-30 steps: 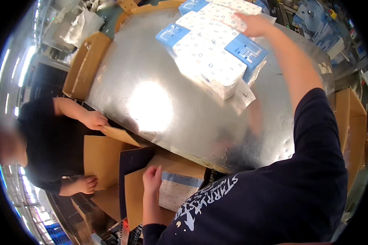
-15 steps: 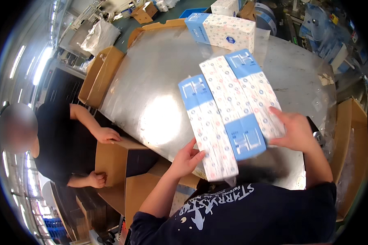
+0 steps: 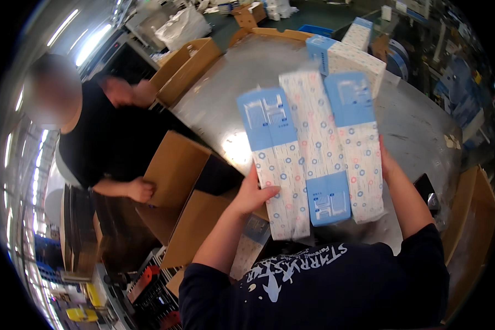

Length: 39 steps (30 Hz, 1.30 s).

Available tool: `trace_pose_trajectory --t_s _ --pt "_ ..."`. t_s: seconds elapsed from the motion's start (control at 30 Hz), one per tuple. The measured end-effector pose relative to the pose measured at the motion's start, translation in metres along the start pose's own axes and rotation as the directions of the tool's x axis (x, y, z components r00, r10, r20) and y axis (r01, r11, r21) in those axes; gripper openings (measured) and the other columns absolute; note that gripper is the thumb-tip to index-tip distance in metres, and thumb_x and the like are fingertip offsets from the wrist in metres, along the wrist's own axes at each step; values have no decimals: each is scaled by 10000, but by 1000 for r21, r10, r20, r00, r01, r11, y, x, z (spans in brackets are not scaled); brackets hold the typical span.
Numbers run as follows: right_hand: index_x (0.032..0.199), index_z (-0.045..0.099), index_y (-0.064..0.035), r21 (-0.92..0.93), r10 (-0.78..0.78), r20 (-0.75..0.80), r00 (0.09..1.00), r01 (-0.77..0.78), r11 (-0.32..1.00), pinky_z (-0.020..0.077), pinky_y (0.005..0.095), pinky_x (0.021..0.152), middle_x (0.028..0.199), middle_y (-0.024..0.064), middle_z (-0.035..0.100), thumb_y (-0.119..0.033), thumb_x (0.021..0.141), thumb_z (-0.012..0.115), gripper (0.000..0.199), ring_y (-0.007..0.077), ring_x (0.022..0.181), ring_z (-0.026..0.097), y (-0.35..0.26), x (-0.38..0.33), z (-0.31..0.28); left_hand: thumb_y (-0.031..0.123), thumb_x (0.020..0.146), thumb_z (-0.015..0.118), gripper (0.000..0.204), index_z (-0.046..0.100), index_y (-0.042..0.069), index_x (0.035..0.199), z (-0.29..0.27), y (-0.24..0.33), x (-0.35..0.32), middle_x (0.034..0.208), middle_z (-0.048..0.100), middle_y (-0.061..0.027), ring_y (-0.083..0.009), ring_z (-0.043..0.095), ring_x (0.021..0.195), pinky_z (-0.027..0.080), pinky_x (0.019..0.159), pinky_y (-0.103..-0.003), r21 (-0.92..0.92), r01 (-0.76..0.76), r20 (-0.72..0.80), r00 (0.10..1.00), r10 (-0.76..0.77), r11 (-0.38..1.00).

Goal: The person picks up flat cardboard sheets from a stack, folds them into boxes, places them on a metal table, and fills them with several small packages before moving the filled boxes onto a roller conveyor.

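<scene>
Three long white packs with a small ring pattern and blue ends are pressed side by side in front of me: a left pack [image 3: 280, 176], a middle pack [image 3: 316, 126] and a right pack [image 3: 363, 170]. The middle one lies the other way round, its blue end toward me. My left hand [image 3: 253, 192] grips the outer side of the left pack, thumb on top. Against the right pack's outer side is my right hand [image 3: 388, 160], its fingers mostly hidden by the pack. Together the hands hold the row above the metal table [image 3: 423, 129].
At my left stands an open cardboard carton [image 3: 198, 231] with a similar pack [image 3: 250, 245] inside. A co-worker's hand [image 3: 141, 190] touches its raised flap [image 3: 176, 168]. More patterned packs [image 3: 357, 60] stand at the table's far side. Another carton [image 3: 467, 214] is on the right.
The row of packs has turned more upright and evened out. My right hand has shifted from the right pack's top to its side. The co-worker's farther hand has left the carton.
</scene>
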State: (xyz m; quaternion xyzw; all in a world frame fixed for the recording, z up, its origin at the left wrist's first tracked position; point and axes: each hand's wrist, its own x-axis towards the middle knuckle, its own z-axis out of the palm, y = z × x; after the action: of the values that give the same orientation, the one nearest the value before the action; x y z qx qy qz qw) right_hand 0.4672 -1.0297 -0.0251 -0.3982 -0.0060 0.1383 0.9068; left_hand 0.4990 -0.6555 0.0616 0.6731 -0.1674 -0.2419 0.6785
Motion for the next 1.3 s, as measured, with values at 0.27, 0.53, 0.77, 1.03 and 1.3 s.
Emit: trace_pose_trajectory --t_s 0.27,0.53,0.77,1.03,1.3 --pt "1272 467 -30 -504 125 374 919 88 859 444 337 892 1190 112 563 -318 858 546 511 207 1068 538 43 -12 189 130 604 809 624 517 -59 1121 -83 161 -191 1017 604 -107 -177 576 943 475 801 -350 323 -379 -117 894 434 867" --pt "1223 527 -36 -795 501 363 786 -19 606 483 334 805 1048 83 650 -198 847 603 416 228 933 609 102 -51 272 268 850 611 379 577 62 1167 -175 19 -307 977 655 -92 -155 613 868 471 772 -313 624 512 -521 835 -174 590" --pt "1344 410 -112 -887 810 56 584 -344 309 461 294 861 1198 64 565 -252 890 562 498 169 1043 553 226 -37 308 324 844 566 253 612 108 968 -134 -10 -357 799 620 -121 -302 618 787 492 667 -414 863 504 -501 851 158 22" --pt "1312 449 -89 -793 387 561 731 610 -3 381 378 968 1247 125 522 -247 855 593 504 265 1154 476 237 -43 373 420 908 434 376 569 113 1076 -200 -71 -391 919 644 -146 -320 623 854 495 724 -433 812 547 -553 832 -31 202" --pt "1428 221 -108 -564 591 82 803 526 -636 137 454 1105 1509 131 101 -457 861 508 725 322 1389 86 330 26 350 381 876 498 422 528 135 1217 -169 -165 -405 1340 421 -115 -272 370 1255 282 1019 -454 808 549 -588 771 244 214"
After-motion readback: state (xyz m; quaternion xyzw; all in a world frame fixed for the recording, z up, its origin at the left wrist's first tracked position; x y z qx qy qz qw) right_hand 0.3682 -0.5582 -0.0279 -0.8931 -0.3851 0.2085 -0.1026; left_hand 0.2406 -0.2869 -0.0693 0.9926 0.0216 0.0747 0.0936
